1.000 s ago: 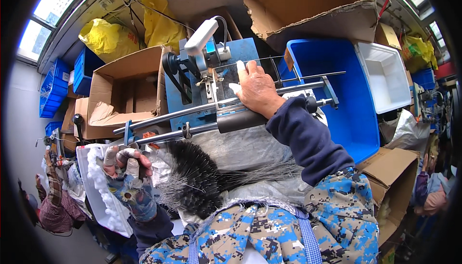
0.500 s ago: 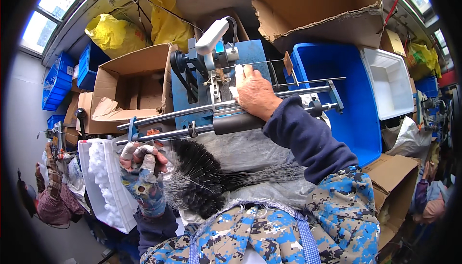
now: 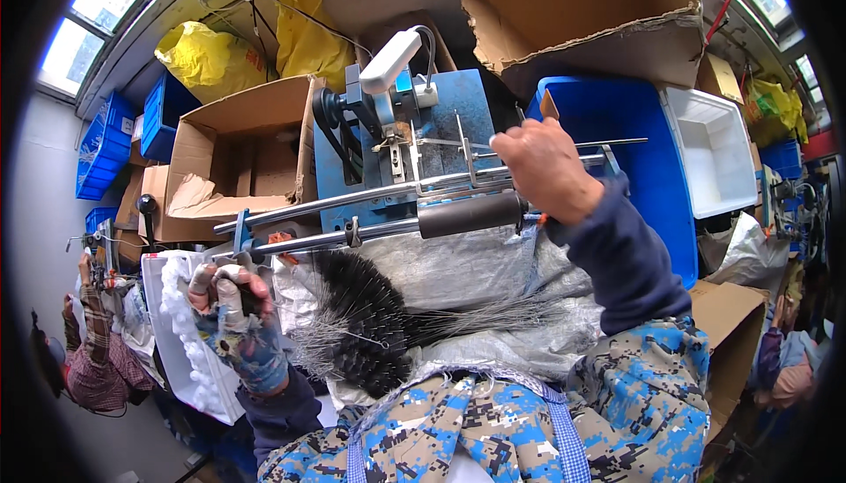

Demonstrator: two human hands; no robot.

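My right hand (image 3: 553,170) is closed just above the machine's rails at their right part; what its fingers grip, if anything, is hidden. A small brown plate (image 3: 549,107) stands behind its knuckles. The bench machine (image 3: 458,95) has a blue base, a dark pulley, and steel rails (image 3: 335,241) with a dark grey sleeve (image 3: 471,213). My left hand (image 3: 233,302), fingertips wrapped in tape, is curled beside the rails' left end; I cannot make out its contents. Below, black-bristled wire brushes (image 3: 361,320) lie bundled on a grey-white sack (image 3: 458,271) over my lap.
A white tub (image 3: 159,307) with white fluffy stuff is at the left. Behind it sits an open cardboard box (image 3: 238,152). A blue bin (image 3: 652,227) and a white bin (image 3: 718,152) stand at the right. A co-worker (image 3: 101,360) is at far left.
My right hand has moved right, off the middle of the machine, and closed. The dark sleeve has slid right along the rail. My left hand has shifted slightly left.
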